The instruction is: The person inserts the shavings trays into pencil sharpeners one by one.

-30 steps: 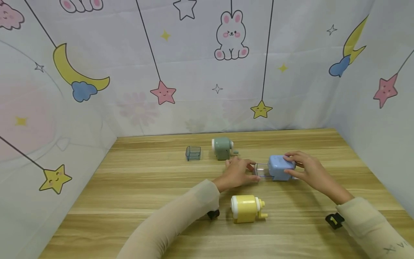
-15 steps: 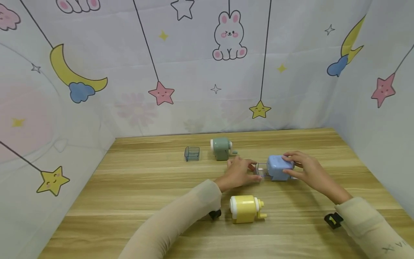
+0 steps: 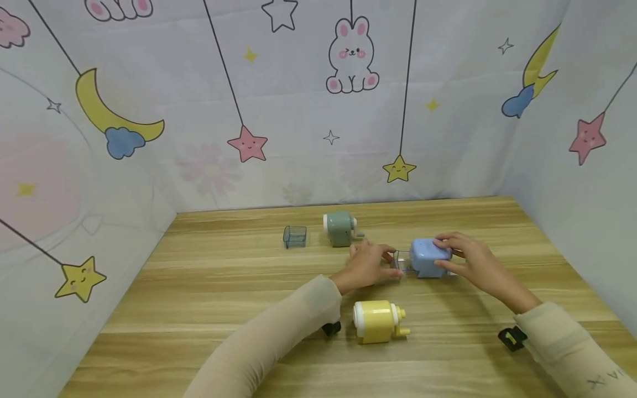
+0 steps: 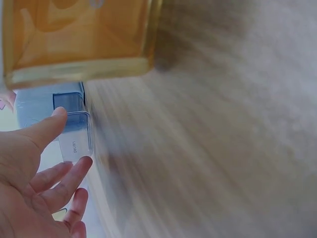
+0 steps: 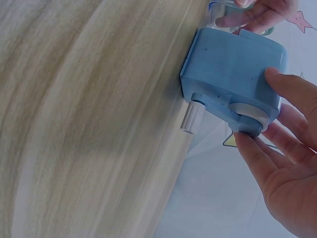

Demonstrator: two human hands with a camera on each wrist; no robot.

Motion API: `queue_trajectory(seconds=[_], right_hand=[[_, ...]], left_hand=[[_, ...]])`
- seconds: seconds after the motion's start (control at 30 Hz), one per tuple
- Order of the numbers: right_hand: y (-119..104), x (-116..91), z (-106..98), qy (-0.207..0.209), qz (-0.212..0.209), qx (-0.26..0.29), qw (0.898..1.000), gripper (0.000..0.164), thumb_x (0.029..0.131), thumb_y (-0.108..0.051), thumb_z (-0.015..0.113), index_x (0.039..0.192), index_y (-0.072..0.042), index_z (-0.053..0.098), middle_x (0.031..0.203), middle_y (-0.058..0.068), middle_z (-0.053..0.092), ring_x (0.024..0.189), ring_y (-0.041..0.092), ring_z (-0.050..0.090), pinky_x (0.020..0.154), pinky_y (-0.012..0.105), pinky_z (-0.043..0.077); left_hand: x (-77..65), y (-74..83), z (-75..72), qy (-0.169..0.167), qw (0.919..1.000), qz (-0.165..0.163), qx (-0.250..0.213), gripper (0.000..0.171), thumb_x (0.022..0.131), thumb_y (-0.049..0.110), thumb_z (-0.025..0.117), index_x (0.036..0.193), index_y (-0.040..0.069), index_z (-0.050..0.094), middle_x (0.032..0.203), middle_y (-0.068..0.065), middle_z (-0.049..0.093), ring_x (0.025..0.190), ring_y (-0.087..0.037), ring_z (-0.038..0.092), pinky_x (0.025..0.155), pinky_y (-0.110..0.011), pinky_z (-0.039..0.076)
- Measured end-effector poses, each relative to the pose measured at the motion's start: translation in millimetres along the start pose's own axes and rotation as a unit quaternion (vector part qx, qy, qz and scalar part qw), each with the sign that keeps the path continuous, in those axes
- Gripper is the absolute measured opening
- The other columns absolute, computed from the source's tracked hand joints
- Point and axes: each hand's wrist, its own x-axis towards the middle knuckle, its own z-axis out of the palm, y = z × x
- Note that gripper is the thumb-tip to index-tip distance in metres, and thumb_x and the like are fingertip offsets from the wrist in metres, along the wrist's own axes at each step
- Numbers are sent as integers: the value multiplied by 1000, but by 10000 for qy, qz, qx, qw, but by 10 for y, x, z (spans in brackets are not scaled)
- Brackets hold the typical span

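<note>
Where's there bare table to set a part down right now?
Free: the wide patch of table left of the left sleeve, nearer than the loose teal drawer; a smaller one between the yellow sharpener and the right sleeve. Crowded: the middle, where left hand, clear drawer, blue sharpener and right hand line up, with the green sharpener behind.

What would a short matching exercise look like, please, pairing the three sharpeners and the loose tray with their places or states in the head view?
Things:
1. Blue sharpener
2. Yellow sharpener
3. Green sharpener
4. Loose tray

Places and states:
A. See-through, leftmost of the four
B. Lowest of the four in the picture
C. Held by the right hand, its clear drawer sticking out
D. Opaque, at the back

Right pairs: 1-C, 2-B, 3-D, 4-A.
</note>
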Motion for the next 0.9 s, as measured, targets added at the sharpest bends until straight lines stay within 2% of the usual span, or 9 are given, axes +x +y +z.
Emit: queue_trajectory(seconds=[0.7, 0.9], right_hand=[[15, -10, 1, 6, 22, -75, 10000, 41, 73, -10, 75, 109, 4, 60, 115, 17, 54, 101, 31, 53, 76, 37, 48], [13, -9, -5, -14, 29, -66, 10000, 41, 74, -11, 75, 110, 4, 60, 116, 17, 54, 101, 31, 53, 76, 38, 49]], left_hand=[[62, 11, -3, -69, 9996, 105, 249, 60, 74, 55, 67, 122, 22, 56, 97, 18, 63, 100, -4, 45, 78, -34, 26], [80, 18, -4, -76, 9995, 101, 296, 61, 72, 56, 67, 122, 23, 56, 97, 19, 63, 98, -6, 45, 75, -32, 26]])
